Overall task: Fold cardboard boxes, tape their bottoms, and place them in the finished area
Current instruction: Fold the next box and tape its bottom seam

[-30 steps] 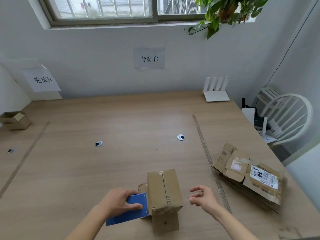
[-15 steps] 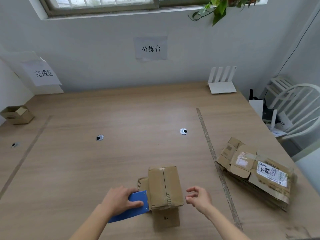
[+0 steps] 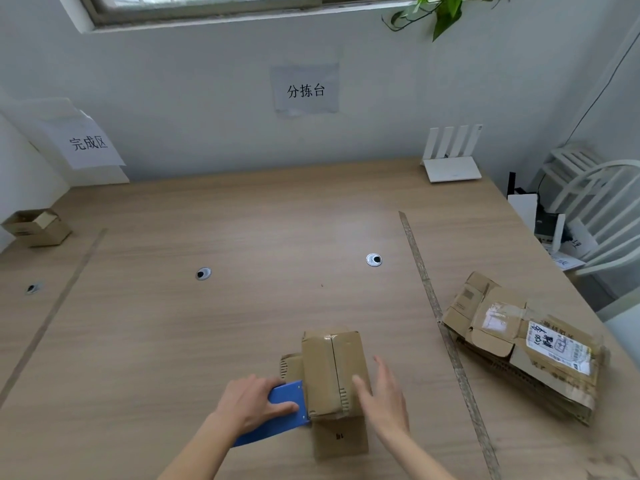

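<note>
Left hand [image 3: 254, 401]: I see it curled over a blue tape dispenser [image 3: 277, 414], thumb along the near edge, gripping it. The dispenser's front edge sits against the left side of the box.
Right hand [image 3: 384, 398]: fingers [image 3: 360, 384] straight and spread, holding nothing; fingertips lie on the right part of the box's top face.
Box [image 3: 334, 372]: small cardboard box near the front edge of the table, between the two hands, upturned, two flaps meeting in a seam along the top. One loose flap lies flat toward me, another juts out on the left.
Flat stack [image 3: 519, 341]: unfolded cardboard pieces, right of a tape line [image 3: 438, 313], well apart from the box; top piece carries a white label.
Finished box [image 3: 36, 226]: open-topped, far left of the table, beyond a second tape line [image 3: 55, 313], below a paper sign [image 3: 88, 143].
Table [image 3: 207, 323]: light wood, three round cable holes.
Room: pale wall with a middle sign [image 3: 306, 90], window above, green plant [image 3: 440, 12] hanging down, white router [image 3: 452, 157] at the far right corner, white chair [image 3: 595, 209] beside the table.
</note>
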`<control>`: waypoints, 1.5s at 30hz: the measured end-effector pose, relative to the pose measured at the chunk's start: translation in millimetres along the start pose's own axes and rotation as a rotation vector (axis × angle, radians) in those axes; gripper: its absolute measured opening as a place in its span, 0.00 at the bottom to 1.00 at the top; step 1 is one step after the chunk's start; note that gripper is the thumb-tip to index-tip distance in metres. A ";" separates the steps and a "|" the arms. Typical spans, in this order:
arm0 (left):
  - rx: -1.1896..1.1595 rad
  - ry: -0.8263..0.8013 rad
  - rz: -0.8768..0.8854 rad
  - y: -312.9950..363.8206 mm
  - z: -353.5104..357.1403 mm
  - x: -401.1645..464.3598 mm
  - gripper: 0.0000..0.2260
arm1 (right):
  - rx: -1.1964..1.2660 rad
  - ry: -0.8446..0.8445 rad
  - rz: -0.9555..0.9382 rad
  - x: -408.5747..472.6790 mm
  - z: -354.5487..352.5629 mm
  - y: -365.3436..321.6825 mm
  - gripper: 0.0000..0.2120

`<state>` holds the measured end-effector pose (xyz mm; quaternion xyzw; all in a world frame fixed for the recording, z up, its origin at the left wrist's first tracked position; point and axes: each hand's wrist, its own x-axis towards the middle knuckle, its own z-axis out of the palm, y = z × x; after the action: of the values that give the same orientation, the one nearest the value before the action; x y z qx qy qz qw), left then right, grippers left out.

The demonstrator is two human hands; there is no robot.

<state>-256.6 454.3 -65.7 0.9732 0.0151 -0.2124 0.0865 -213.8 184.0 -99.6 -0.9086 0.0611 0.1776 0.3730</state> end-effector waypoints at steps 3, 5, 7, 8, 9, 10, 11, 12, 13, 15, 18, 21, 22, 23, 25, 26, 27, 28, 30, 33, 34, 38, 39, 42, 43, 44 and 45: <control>0.000 -0.005 0.009 0.9 -2.0 -0.4 0.32 | -0.259 -0.167 0.001 -13.6 34.1 -26.1 0.64; -0.001 -0.011 0.013 -1.6 -2.3 -3.9 0.32 | -0.362 -0.172 0.044 -17.2 45.8 -31.5 0.69; -0.007 -0.014 0.012 -7.5 -3.2 -9.6 0.32 | -0.369 -0.159 0.071 -16.7 49.4 -31.2 0.69; -0.011 -0.011 0.015 -11.9 -4.2 -12.6 0.32 | -0.368 -0.164 0.075 -15.8 49.3 -31.7 0.69; -0.020 -0.010 0.018 -17.0 -5.4 -15.4 0.32 | -0.372 -0.172 0.078 -14.8 49.0 -32.8 0.69; -0.031 -0.012 0.021 -22.8 -6.6 -18.2 0.32 | -0.374 -0.177 0.083 -13.8 48.8 -34.7 0.69; -0.039 -0.017 0.021 -28.8 -8.2 -21.2 0.32 | -0.373 -0.179 0.091 -13.4 49.3 -37.1 0.69; -0.044 -0.023 0.018 -34.4 -10.1 -24.0 0.32 | -0.369 -0.180 0.096 -14.1 50.2 -39.7 0.69; -0.045 -0.031 0.011 -39.1 -11.9 -25.7 0.32 | -0.368 -0.179 0.096 -15.1 51.5 -41.4 0.70; -0.030 -0.043 -0.003 -43.6 -14.1 -25.3 0.32 | -0.367 -0.175 0.090 -17.1 52.6 -42.2 0.70; 0.047 -0.034 -0.012 -35.4 -8.1 -16.2 0.30 | -0.372 -0.165 0.084 -18.2 52.5 -40.2 0.70; 0.136 -0.009 -0.050 -11.9 14.0 -2.6 0.26 | -0.390 -0.147 0.088 -20.1 54.8 -40.2 0.70; 0.160 -0.008 -0.064 -4.7 24.2 2.1 0.25 | -0.396 -0.131 0.085 -20.9 56.9 -40.6 0.70; 0.190 -0.012 -0.074 0.6 33.8 6.9 0.23 | -0.398 -0.118 0.082 -21.0 59.0 -40.2 0.70; 0.234 -0.028 -0.096 4.5 46.0 13.5 0.23 | -0.389 -0.116 0.084 -19.9 60.1 -37.3 0.70; 0.218 -0.018 -0.113 3.3 50.9 15.9 0.24 | -0.390 -0.120 0.085 -19.3 58.0 -35.8 0.71; 0.180 0.008 -0.128 0.9 56.0 17.8 0.24 | -0.399 -0.120 0.079 -18.4 55.3 -34.5 0.71; 0.148 0.039 -0.139 -2.1 58.6 18.9 0.25 | -0.409 -0.113 0.073 -16.8 53.5 -33.6 0.72; 0.120 0.091 -0.135 -9.5 60.6 20.0 0.25 | -0.428 -0.091 0.078 -15.9 55.4 -35.8 0.74; 0.127 0.125 -0.147 -22.5 61.8 21.4 0.27 | -0.430 -0.020 0.110 -21.0 67.7 -46.3 0.74; 0.128 0.128 -0.152 -26.8 62.9 20.9 0.27 | -0.432 0.002 0.124 -22.2 71.0 -49.7 0.73; 0.118 0.109 -0.223 -49.9 69.2 13.0 0.28 | -0.468 -0.020 0.136 -17.5 63.0 -55.0 0.71; 0.120 0.100 -0.242 -56.6 70.0 10.4 0.28 | -0.483 -0.038 0.107 -13.1 56.3 -51.0 0.71; 0.120 0.073 -0.282 -78.3 74.3 5.3 0.28 | -0.526 -0.091 -0.016 4.3 27.3 -31.5 0.71; 0.119 0.071 -0.291 -83.7 76.3 3.9 0.28 | -0.544 -0.113 -0.057 10.2 16.2 -25.0 0.71; 0.118 0.061 -0.299 -87.0 78.0 2.7 0.28 | -0.569 -0.138 -0.097 15.9 5.5 -19.2 0.71; 0.117 0.040 -0.302 -89.4 80.4 2.4 0.29 | -0.601 -0.167 -0.137 21.2 -4.6 -14.1 0.70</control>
<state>-293.3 528.3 -153.1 0.9673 0.1507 -0.2040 -0.0036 -189.5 191.3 -95.2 -0.9625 -0.0860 0.2360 0.1029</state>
